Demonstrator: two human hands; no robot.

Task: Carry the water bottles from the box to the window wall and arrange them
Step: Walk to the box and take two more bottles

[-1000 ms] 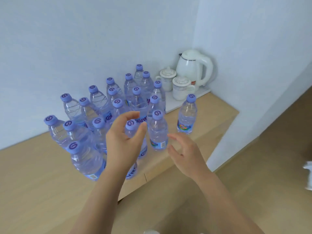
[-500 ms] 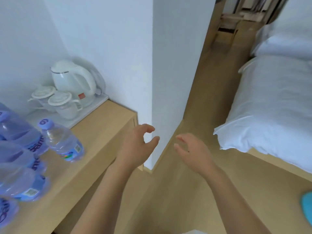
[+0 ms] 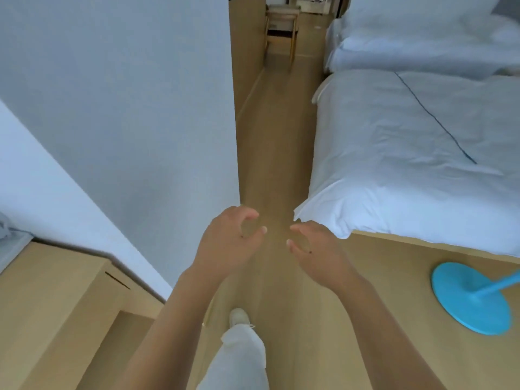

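Hands empty, both out in front over the wooden floor [image 3: 270,153]. Left hand [image 3: 228,243] has fingers loosely curled, thumb tip near the index finger, nothing between them. Right hand [image 3: 315,249] likewise: fingers relaxed and half curled, palm turned inward, holding nothing. The two hands are close together but apart, with floor showing in the gap.

Water bottles and box: none in view, so I can't tell where they sit.

White wall corner [image 3: 235,108] stands just left of the left hand. Light wood worktop [image 3: 56,291] runs along the lower left, its corner near the wall. A blurred grey-white shape sits at that worktop's far left edge, too cut off to identify.

Bed [image 3: 408,164] with white bedding fills the right side; its near corner hangs just above the right hand in the view. A second bed's white bedding [image 3: 422,38] lies behind it. Blue round stand base [image 3: 470,299] with a blue pole sits on the floor at lower right, near the bed's foot edge.

Wooden chair [image 3: 281,26] stands far down the aisle between wall and beds. Person's leg in pale trousers [image 3: 239,358] and a light shoe [image 3: 239,316] show at bottom centre, on the floor.
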